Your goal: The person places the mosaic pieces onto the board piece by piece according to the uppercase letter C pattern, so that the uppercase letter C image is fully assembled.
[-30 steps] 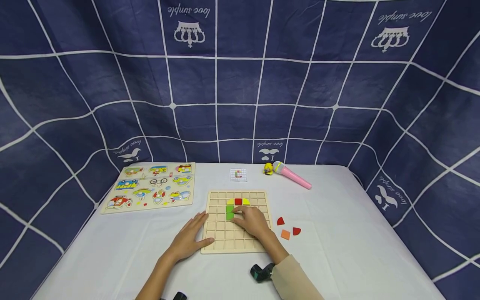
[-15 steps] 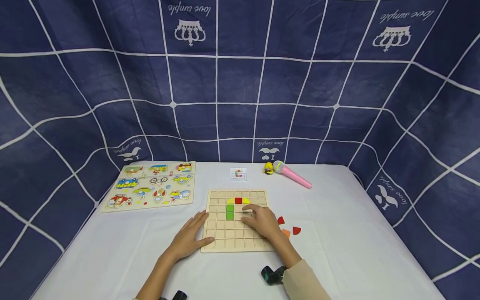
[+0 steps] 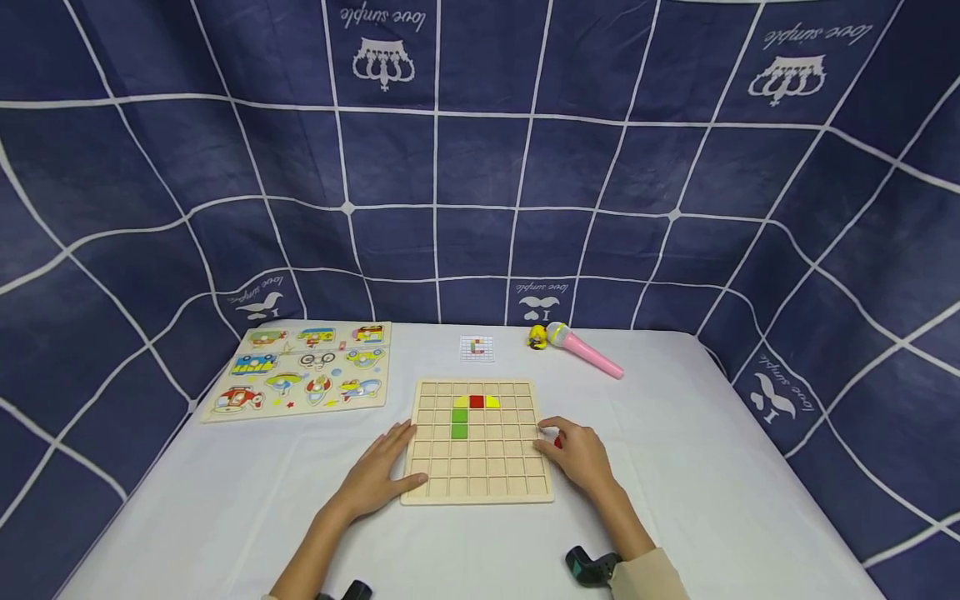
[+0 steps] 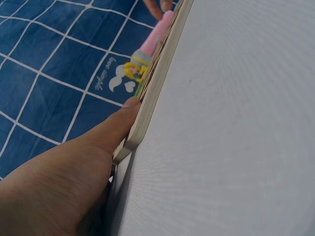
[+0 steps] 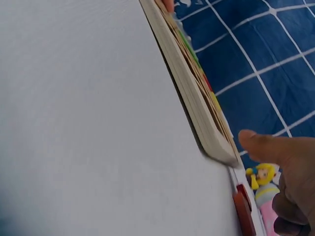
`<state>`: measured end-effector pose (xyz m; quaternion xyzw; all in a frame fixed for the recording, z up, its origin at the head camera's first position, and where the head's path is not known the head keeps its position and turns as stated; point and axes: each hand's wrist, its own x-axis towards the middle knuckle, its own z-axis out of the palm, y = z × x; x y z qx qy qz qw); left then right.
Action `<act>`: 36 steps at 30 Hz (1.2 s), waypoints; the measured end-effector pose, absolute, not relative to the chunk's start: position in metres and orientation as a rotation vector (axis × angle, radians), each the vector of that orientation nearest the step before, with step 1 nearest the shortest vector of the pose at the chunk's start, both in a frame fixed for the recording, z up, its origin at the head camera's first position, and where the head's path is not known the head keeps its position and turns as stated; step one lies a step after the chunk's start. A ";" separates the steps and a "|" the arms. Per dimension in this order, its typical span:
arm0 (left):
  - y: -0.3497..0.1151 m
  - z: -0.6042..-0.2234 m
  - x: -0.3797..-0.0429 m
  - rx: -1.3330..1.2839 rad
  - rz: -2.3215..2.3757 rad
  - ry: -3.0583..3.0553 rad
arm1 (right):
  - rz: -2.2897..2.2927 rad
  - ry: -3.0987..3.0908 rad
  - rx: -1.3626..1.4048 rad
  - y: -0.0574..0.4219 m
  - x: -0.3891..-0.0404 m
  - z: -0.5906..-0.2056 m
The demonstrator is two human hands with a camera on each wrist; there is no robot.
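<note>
Wooden board lies between the left grip, spread against its edge, and the parted right grip.

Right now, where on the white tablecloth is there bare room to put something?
Bare white tablecloth lies right of the right hand, and between the vehicle peg puzzle and left hand. Crowded: between right hand and gridded wooden board, where a red piece shows.

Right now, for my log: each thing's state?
Grid board: partly filled
Green squares: in cells
Red square: in cell
Yellow pieces: in cells
Loose red piece: partly hidden
Vehicle puzzle: face up
Card: flat
Microphone: lying down
Figurine: posture unclear
Left hand: on board
Right hand: fingers bent
</note>
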<state>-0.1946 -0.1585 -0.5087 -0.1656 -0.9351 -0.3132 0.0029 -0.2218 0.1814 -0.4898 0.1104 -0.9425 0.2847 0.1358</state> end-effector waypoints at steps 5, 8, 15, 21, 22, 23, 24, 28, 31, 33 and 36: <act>-0.158 -0.509 -0.195 -0.524 -0.981 -2.929 | 0.774 -2.749 0.216 0.199 -0.219 -0.497; -0.158 -0.509 -0.195 -0.517 -0.974 -2.933 | 0.764 -2.752 0.176 0.204 -0.217 -0.499; -0.158 -0.509 -0.194 -0.523 -0.968 -2.936 | 0.745 -2.779 0.136 0.208 -0.217 -0.497; -0.158 -0.509 -0.195 -0.532 -0.957 -2.928 | 0.734 -2.789 0.089 0.217 -0.217 -0.493; -0.158 -0.510 -0.196 -0.533 -0.952 -2.929 | 0.730 -2.795 0.074 0.219 -0.217 -0.493; -0.158 -0.510 -0.196 -0.534 -0.949 -2.931 | 0.724 -2.802 0.060 0.221 -0.217 -0.493; -0.158 -0.510 -0.196 -0.535 -0.947 -2.932 | 0.722 -2.808 0.050 0.223 -0.217 -0.493; -0.157 -0.508 -0.196 -0.529 -0.956 -2.925 | 0.730 -2.819 0.045 0.228 -0.220 -0.494; -0.157 -0.508 -0.195 -0.529 -0.961 -2.922 | 0.754 -2.817 0.083 0.229 -0.221 -0.494; -0.157 -0.507 -0.195 -0.527 -0.964 -2.924 | 0.770 -2.816 0.110 0.229 -0.222 -0.494; -0.157 -0.507 -0.195 -0.527 -0.969 -2.928 | 0.782 -2.817 0.136 0.229 -0.224 -0.494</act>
